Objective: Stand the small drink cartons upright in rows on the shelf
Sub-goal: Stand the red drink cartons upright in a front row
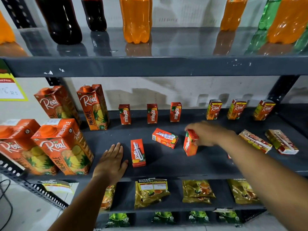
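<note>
Down low, two more shelves hold shiny snack packets (150, 192). Just above them is the dark middle shelf (166, 169), where the work goes on. The left hand (111, 161) lies flat on this shelf near its front edge, palm down, fingers straight and close together, holding nothing. Just beside it on the right, a small red carton (138, 152) lies on its back with its straw facing up. A bit farther in, another small red carton (165, 138) lies down too, turned sideways. The right hand (205, 134) reaches over the shelf and pinches a third small carton (190, 142) by its top — this one is nearly upright, leaning a little. To the right, two yellow-and-red cartons (281, 141) lie flat. On the left stand four tall pineapple juice boxes (64, 147). At the back of the shelf, three small red cartons (152, 113) stand in a row, and three small yellow ones (236, 109) stand beside them — well apart. Highest up, big bottles (135, 19) of orange, dark and green drink stand on the top shelf.
</note>
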Demonstrator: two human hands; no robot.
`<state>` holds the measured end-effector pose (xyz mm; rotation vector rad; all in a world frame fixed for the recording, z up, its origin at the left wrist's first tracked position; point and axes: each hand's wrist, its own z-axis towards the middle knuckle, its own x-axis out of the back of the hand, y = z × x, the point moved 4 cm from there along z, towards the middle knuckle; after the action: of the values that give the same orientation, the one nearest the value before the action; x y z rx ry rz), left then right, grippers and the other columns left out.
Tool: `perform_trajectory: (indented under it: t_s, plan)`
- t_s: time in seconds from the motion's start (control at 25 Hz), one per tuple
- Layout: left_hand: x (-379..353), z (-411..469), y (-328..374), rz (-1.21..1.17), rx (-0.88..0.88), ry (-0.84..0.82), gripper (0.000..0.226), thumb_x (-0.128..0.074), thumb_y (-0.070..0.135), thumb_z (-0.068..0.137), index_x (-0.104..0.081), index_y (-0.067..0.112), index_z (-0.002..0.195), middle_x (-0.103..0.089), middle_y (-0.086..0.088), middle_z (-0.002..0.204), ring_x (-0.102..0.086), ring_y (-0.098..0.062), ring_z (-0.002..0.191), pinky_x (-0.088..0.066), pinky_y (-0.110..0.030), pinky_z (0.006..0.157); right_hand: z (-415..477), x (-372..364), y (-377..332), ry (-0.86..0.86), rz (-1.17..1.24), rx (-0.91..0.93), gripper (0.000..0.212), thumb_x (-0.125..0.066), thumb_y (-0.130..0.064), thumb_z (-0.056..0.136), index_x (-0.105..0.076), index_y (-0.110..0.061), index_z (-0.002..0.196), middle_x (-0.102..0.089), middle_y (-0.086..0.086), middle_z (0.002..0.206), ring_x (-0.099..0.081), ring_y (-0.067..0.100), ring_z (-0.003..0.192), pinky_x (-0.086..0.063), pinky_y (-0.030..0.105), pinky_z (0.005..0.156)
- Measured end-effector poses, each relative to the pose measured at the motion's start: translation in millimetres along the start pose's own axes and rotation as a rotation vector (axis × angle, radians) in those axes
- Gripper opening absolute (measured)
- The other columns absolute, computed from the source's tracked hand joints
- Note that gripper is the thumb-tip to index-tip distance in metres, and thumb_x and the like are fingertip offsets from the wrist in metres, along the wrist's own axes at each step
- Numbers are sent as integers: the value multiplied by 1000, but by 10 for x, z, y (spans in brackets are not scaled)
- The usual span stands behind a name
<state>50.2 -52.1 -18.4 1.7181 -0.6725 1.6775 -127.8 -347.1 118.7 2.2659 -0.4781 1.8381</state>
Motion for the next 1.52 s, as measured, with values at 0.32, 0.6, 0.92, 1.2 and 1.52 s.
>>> perform_trajectory:
  t_s: [0.32,0.6,0.92,1.2,1.52]
  plan:
    - [-13,9,-18,-4,0,0,71,-25,51,97,-3,12,152,1,-5,163,4,-20,148,-1,-37,119,100,-11,9,107,-647,481,50,-63,-21,88,-41,-31,132,-50,-9,141,-46,20,123,-40,39,98]
    - [-32,14,-34,-16,-7,3,71,-25,52,97,-3,13,152,2,-5,163,5,-19,148,2,-35,117,159,-132,-633,114,64,199,92,-67,-57,71,-22,-25,145,-35,2,152,-39,24,133,-37,38,100]
    - [-24,-7,-34,-32,-9,5,72,-24,53,97,-2,14,152,2,-4,163,7,-19,148,5,-34,115,678,-442,-992,43,-179,-235,59,-79,-25,74,-52,-8,123,-63,12,119,-58,32,110,-41,43,92]
    - [-69,12,-58,-22,-11,9,73,-23,55,95,-2,14,152,3,-4,163,8,-19,148,7,-33,114,625,28,-881,59,-350,323,29,-68,-12,79,-57,-11,105,-53,9,109,-57,26,87,-53,42,73]
    - [-70,12,-50,-23,-18,7,73,-23,54,96,-3,12,152,1,-6,163,6,-21,148,3,-36,116,499,64,-933,24,-495,556,12,-50,-36,90,-57,-28,96,-60,-4,89,-58,22,78,-48,38,62]
